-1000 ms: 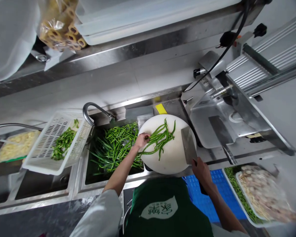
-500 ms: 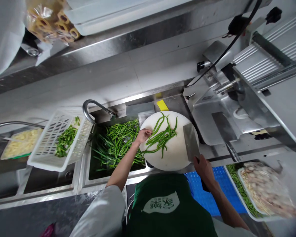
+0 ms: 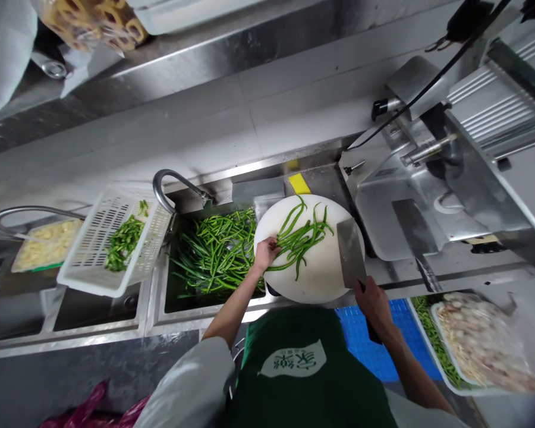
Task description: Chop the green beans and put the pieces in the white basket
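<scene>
A loose bunch of long green peppers [image 3: 304, 239] lies on the round white cutting board [image 3: 314, 288]. My left hand [image 3: 266, 252] is closed on the stem ends of the peppers at the board's left side. In my right hand [image 3: 374, 304] is the handle of a cleaver [image 3: 351, 252], whose broad blade rests over the board's right side, apart from the peppers. More long green peppers [image 3: 225, 246] fill the sink [image 3: 172, 306] to the left of the board.
A white perforated basket [image 3: 78, 261] with cut green pieces tilts beside the curved faucet [image 3: 160, 178]. A metal slicing machine [image 3: 383, 220] stands right of the board, with a second cleaver [image 3: 412, 229] on it. A yellow block [image 3: 299, 183] lies behind the board. A filled white tray [image 3: 468, 389] sits lower right.
My left hand has moved right over the board and closed on the peppers, which have shifted slightly right. The cleaver stays at the board's right side. The whole view has shifted a little.
</scene>
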Action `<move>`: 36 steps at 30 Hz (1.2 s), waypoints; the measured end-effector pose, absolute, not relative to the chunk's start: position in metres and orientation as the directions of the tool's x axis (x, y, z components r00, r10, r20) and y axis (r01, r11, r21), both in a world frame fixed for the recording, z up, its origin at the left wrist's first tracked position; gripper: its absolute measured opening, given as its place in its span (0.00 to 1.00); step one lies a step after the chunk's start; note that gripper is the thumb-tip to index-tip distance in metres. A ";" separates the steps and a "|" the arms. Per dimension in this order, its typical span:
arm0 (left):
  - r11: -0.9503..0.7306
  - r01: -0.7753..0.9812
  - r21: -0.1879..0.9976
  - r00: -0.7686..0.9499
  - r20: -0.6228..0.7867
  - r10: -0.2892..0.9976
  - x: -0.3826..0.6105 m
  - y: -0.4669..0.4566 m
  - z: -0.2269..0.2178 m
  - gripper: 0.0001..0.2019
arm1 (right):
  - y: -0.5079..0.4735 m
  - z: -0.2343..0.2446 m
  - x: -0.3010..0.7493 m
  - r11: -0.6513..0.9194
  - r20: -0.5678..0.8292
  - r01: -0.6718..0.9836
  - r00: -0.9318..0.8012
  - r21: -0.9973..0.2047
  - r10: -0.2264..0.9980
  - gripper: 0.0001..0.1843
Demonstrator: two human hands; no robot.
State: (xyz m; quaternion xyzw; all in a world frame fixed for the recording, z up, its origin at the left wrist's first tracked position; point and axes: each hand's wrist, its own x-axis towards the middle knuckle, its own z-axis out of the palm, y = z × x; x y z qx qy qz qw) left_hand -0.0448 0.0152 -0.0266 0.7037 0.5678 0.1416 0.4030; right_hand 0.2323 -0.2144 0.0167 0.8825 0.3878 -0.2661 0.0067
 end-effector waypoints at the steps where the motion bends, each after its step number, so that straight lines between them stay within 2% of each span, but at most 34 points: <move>1: -0.027 0.671 0.741 0.315 -0.252 0.915 -0.043 0.015 -0.026 0.10 | -0.214 0.017 0.232 -0.702 -0.478 0.685 0.559 -0.195 0.678 0.19; 5: -0.036 0.663 0.748 0.289 -0.211 0.934 -0.057 0.006 -0.019 0.08 | -0.216 0.018 0.231 -0.705 -0.479 0.673 0.554 -0.224 0.681 0.20; 10: -0.187 0.799 0.572 0.427 -0.319 0.846 -0.087 -0.028 -0.006 0.14 | -0.218 0.017 0.230 -0.715 -0.481 0.649 0.554 -0.261 0.679 0.20; 12: -0.217 0.813 0.540 0.435 -0.317 0.843 -0.090 -0.042 -0.002 0.19 | -0.218 0.017 0.230 -0.716 -0.476 0.651 0.561 -0.252 0.677 0.20; 14: -0.177 0.783 0.596 0.424 -0.304 0.853 -0.093 -0.050 0.004 0.16 | -0.218 0.018 0.231 -0.715 -0.472 0.656 0.565 -0.240 0.677 0.19; 16: -0.072 0.679 0.731 0.413 -0.299 0.860 -0.098 -0.051 0.015 0.08 | -0.218 0.018 0.231 -0.714 -0.474 0.656 0.562 -0.243 0.678 0.19; 18: 0.053 0.518 0.854 0.384 -0.287 0.877 -0.106 -0.045 0.032 0.10 | -0.218 0.017 0.231 -0.715 -0.476 0.651 0.559 -0.254 0.679 0.19; 20: 0.104 0.375 0.921 0.320 -0.234 0.918 -0.114 -0.029 0.053 0.14 | -0.219 0.016 0.231 -0.717 -0.475 0.648 0.561 -0.258 0.678 0.20; 22: 0.039 0.305 0.951 0.239 -0.117 0.964 -0.120 -0.005 0.074 0.15 | -0.219 0.014 0.232 -0.719 -0.474 0.646 0.563 -0.259 0.677 0.20; 24: -0.089 0.319 0.943 0.219 0.018 0.976 -0.120 0.028 0.088 0.15 | -0.220 0.013 0.233 -0.714 -0.475 0.650 0.558 -0.261 0.681 0.20; 26: -0.223 0.421 0.879 0.311 0.091 0.946 -0.111 0.064 0.093 0.12 | -0.220 0.012 0.233 -0.711 -0.477 0.653 0.553 -0.261 0.683 0.20; 29: -0.425 0.592 0.685 0.516 0.083 0.853 -0.081 0.115 0.087 0.07 | -0.219 0.012 0.233 -0.717 -0.487 0.648 0.555 -0.256 0.675 0.21; 31: -0.543 0.596 0.591 0.617 0.095 0.781 -0.056 0.137 0.078 0.09 | -0.219 0.012 0.232 -0.718 -0.486 0.649 0.557 -0.251 0.673 0.21; 33: -0.639 0.531 0.557 0.685 0.162 0.710 -0.035 0.147 0.066 0.11 | -0.219 0.012 0.230 -0.717 -0.480 0.653 0.561 -0.244 0.675 0.20; 36: -0.695 0.480 0.536 0.678 0.277 0.681 -0.024 0.140 0.042 0.11 | -0.218 0.014 0.228 -0.724 -0.476 0.649 0.574 -0.232 0.666 0.18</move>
